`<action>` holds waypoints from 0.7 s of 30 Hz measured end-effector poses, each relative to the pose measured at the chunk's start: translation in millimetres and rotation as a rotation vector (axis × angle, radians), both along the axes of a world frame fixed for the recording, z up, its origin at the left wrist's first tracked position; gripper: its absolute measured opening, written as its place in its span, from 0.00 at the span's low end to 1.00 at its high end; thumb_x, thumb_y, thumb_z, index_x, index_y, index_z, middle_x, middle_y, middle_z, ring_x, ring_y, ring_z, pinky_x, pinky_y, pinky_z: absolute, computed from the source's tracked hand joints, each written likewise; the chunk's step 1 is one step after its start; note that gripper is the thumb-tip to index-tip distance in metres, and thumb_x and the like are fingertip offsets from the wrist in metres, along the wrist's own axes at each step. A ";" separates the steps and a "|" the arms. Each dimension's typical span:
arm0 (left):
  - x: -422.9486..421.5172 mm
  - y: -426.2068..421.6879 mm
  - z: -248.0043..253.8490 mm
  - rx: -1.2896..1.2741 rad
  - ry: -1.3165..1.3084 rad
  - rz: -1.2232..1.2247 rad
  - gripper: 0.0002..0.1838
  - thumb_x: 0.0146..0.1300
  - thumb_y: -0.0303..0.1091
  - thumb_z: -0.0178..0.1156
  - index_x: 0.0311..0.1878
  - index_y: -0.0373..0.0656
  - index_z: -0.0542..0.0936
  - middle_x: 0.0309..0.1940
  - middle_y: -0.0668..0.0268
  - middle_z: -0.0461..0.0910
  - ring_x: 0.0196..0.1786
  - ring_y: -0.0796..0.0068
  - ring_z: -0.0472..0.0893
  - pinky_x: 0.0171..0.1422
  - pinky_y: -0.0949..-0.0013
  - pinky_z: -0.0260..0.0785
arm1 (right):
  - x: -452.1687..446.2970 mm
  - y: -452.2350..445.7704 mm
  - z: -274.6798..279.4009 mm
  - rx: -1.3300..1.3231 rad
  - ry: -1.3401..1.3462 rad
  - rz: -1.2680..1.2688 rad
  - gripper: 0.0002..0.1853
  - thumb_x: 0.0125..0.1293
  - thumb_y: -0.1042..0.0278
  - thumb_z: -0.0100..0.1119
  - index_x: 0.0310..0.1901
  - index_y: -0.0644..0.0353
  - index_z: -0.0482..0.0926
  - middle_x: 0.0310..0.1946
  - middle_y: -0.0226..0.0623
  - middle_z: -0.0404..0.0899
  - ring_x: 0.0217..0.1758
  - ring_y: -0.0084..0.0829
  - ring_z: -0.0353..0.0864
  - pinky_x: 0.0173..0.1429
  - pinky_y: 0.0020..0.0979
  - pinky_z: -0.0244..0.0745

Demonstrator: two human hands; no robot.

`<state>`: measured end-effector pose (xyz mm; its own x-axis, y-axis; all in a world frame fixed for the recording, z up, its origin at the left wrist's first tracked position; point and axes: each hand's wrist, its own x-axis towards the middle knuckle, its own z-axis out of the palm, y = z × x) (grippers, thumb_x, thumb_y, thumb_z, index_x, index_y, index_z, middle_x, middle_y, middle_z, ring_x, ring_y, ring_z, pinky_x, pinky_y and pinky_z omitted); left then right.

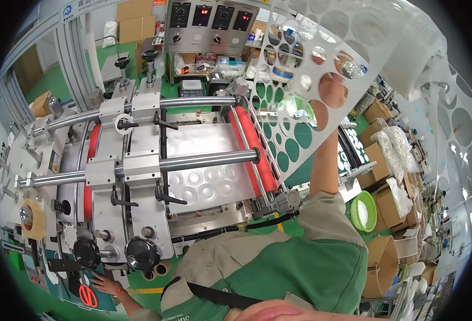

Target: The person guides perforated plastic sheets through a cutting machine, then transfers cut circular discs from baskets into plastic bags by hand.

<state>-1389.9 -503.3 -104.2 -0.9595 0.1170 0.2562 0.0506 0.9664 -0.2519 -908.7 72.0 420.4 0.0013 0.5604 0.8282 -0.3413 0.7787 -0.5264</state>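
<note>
Scissors just beside our left hand, fingers spread — our right hand behind perforated sheet, can't tell its grip.

head view: is looking from the person's head | is facing forward and down over the machine | perforated sheet is showing close, cartons are standing farther off

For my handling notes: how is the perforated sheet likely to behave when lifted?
Probably floppy: the perforated sheet visibly bends at the picture's upper right. Likely light, being thin and full of large holes. The narrow strips between holes might snag.
</note>
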 end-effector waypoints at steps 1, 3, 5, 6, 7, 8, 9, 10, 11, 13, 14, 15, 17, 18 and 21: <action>-0.8 -0.1 -0.1 -0.057 -0.029 0.028 0.57 0.41 0.22 0.63 0.73 0.60 0.42 0.72 0.58 0.45 0.70 0.51 0.55 0.71 0.57 0.52 | -2.8 -1.9 1.5 -0.002 0.005 -0.007 0.24 0.68 0.56 0.40 0.57 0.66 0.66 0.47 0.42 0.77 0.47 0.29 0.73 0.51 0.31 0.65; -3.4 -4.5 -9.3 0.025 0.044 -0.025 0.57 0.41 0.22 0.63 0.73 0.61 0.42 0.72 0.59 0.45 0.70 0.51 0.55 0.71 0.57 0.52 | -4.4 -2.1 4.9 0.172 -0.161 0.034 0.25 0.68 0.56 0.38 0.60 0.67 0.63 0.47 0.42 0.76 0.47 0.28 0.72 0.51 0.29 0.64; -3.2 -2.4 -7.7 -0.033 0.031 0.003 0.56 0.42 0.22 0.63 0.73 0.61 0.42 0.72 0.59 0.44 0.70 0.51 0.55 0.70 0.57 0.52 | -1.1 -3.6 7.7 0.162 -0.203 0.058 0.25 0.68 0.57 0.37 0.60 0.67 0.63 0.48 0.41 0.76 0.47 0.27 0.72 0.51 0.28 0.64; -2.8 -2.2 -6.1 -0.010 -0.004 0.011 0.56 0.42 0.22 0.62 0.73 0.61 0.42 0.72 0.59 0.44 0.70 0.51 0.55 0.70 0.57 0.52 | 0.8 -3.8 7.6 0.152 -0.246 0.084 0.25 0.69 0.57 0.36 0.60 0.68 0.63 0.48 0.41 0.75 0.47 0.27 0.72 0.50 0.28 0.63; -4.1 -3.8 -10.4 0.015 0.076 -0.028 0.56 0.43 0.22 0.62 0.73 0.61 0.42 0.72 0.59 0.44 0.70 0.51 0.55 0.70 0.56 0.53 | 6.0 0.2 9.4 0.157 -0.287 0.127 0.23 0.69 0.59 0.37 0.58 0.68 0.64 0.44 0.38 0.75 0.43 0.25 0.71 0.47 0.25 0.63; -5.8 -5.3 -14.0 0.009 0.079 -0.033 0.56 0.43 0.22 0.62 0.73 0.61 0.42 0.72 0.59 0.44 0.70 0.51 0.55 0.70 0.56 0.53 | 13.0 6.0 12.1 0.204 -0.304 0.069 0.22 0.68 0.62 0.38 0.57 0.68 0.64 0.42 0.39 0.74 0.42 0.26 0.70 0.49 0.26 0.63; -6.7 -7.0 -16.8 0.003 0.076 -0.032 0.55 0.43 0.21 0.61 0.73 0.61 0.42 0.72 0.59 0.44 0.70 0.51 0.55 0.70 0.56 0.53 | 18.3 9.2 13.4 0.251 -0.321 0.012 0.20 0.67 0.64 0.40 0.57 0.69 0.65 0.40 0.39 0.72 0.42 0.28 0.69 0.51 0.28 0.63; -6.3 -6.5 -16.4 -0.001 0.073 -0.031 0.55 0.43 0.21 0.61 0.73 0.61 0.42 0.72 0.59 0.44 0.70 0.51 0.55 0.70 0.56 0.53 | 19.8 6.5 12.5 0.216 -0.318 -0.216 0.19 0.66 0.67 0.39 0.55 0.68 0.67 0.37 0.35 0.71 0.39 0.23 0.66 0.46 0.23 0.62; -7.4 -7.5 -17.7 -0.005 0.065 -0.028 0.55 0.44 0.21 0.61 0.73 0.61 0.42 0.72 0.59 0.44 0.70 0.52 0.56 0.69 0.55 0.53 | 23.9 10.8 10.2 0.371 -0.329 -0.382 0.18 0.68 0.66 0.39 0.53 0.68 0.68 0.39 0.36 0.72 0.41 0.22 0.68 0.46 0.21 0.63; -8.0 -6.7 -18.8 0.003 0.084 -0.029 0.54 0.45 0.21 0.60 0.73 0.61 0.42 0.72 0.59 0.44 0.70 0.51 0.56 0.69 0.55 0.53 | 30.4 10.4 3.8 0.420 -0.255 -0.631 0.19 0.70 0.61 0.40 0.53 0.68 0.68 0.46 0.41 0.75 0.48 0.26 0.73 0.54 0.25 0.66; -6.8 -6.1 -16.6 -0.008 0.101 -0.040 0.53 0.46 0.21 0.60 0.73 0.61 0.42 0.72 0.59 0.44 0.69 0.51 0.56 0.69 0.55 0.53 | 32.9 11.4 -0.7 0.342 -0.216 -0.728 0.17 0.68 0.61 0.44 0.48 0.68 0.71 0.40 0.41 0.76 0.43 0.28 0.74 0.48 0.27 0.67; -5.2 -5.3 -14.9 0.014 0.076 -0.037 0.53 0.47 0.21 0.60 0.73 0.61 0.42 0.72 0.59 0.45 0.70 0.51 0.56 0.69 0.55 0.53 | 34.9 12.9 -4.4 0.264 -0.176 -0.823 0.16 0.67 0.61 0.48 0.44 0.68 0.74 0.33 0.40 0.77 0.37 0.29 0.74 0.42 0.29 0.68; -6.4 -6.0 -16.0 -0.007 0.058 -0.028 0.52 0.48 0.22 0.59 0.73 0.60 0.42 0.72 0.58 0.44 0.70 0.51 0.55 0.69 0.55 0.52 | 31.6 -12.6 -14.3 0.207 -0.277 -0.878 0.15 0.65 0.60 0.54 0.43 0.66 0.74 0.33 0.38 0.76 0.36 0.27 0.73 0.42 0.28 0.68; -7.4 -7.7 -19.4 0.007 0.090 -0.048 0.51 0.48 0.22 0.58 0.73 0.60 0.42 0.72 0.57 0.44 0.69 0.50 0.56 0.69 0.55 0.52 | 32.2 -5.7 -24.0 0.104 -0.232 -0.663 0.16 0.66 0.59 0.53 0.43 0.66 0.75 0.35 0.37 0.77 0.38 0.26 0.73 0.44 0.29 0.68; -6.6 -6.4 -14.3 -0.004 0.032 -0.030 0.51 0.49 0.24 0.59 0.73 0.60 0.42 0.72 0.57 0.45 0.69 0.50 0.56 0.69 0.56 0.52 | 29.6 -3.5 -40.3 -0.137 -0.200 -0.259 0.17 0.68 0.57 0.50 0.47 0.64 0.75 0.41 0.34 0.77 0.45 0.25 0.74 0.52 0.28 0.67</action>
<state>-1396.5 -509.7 -118.5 -0.9469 0.1468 0.2861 0.0716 0.9637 -0.2574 -879.1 68.5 380.1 0.0032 0.6683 0.7439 -0.0217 0.7438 -0.6681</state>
